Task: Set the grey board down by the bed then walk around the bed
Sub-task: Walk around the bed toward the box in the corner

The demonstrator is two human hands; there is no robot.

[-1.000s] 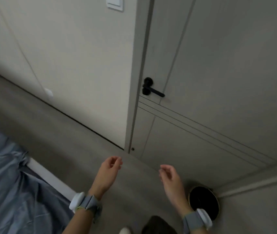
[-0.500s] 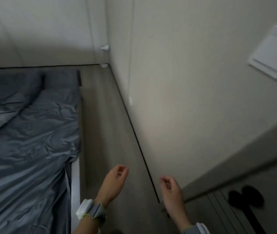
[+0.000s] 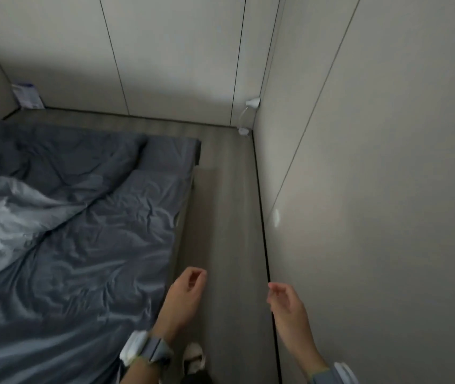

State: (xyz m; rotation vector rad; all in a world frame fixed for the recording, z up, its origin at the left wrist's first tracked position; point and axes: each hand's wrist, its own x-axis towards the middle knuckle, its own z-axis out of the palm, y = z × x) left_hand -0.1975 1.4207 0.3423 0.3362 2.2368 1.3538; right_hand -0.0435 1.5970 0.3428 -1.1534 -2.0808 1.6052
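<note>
Both hands, left hand [image 3: 183, 296] and right hand [image 3: 286, 304], hang loosely curled and empty at lower centre, beside the bed [image 3: 76, 245] draped in rumpled blue-grey sheets.

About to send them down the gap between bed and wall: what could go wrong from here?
1. The floor strip between the bed and the wall looks narrow, so a shin could clip the bed edge.
2. A white cable and plug sit in the far corner, a likely trip point at the turn.
3. Both hands, left and right, are empty, and the right could brush the wall.
</note>
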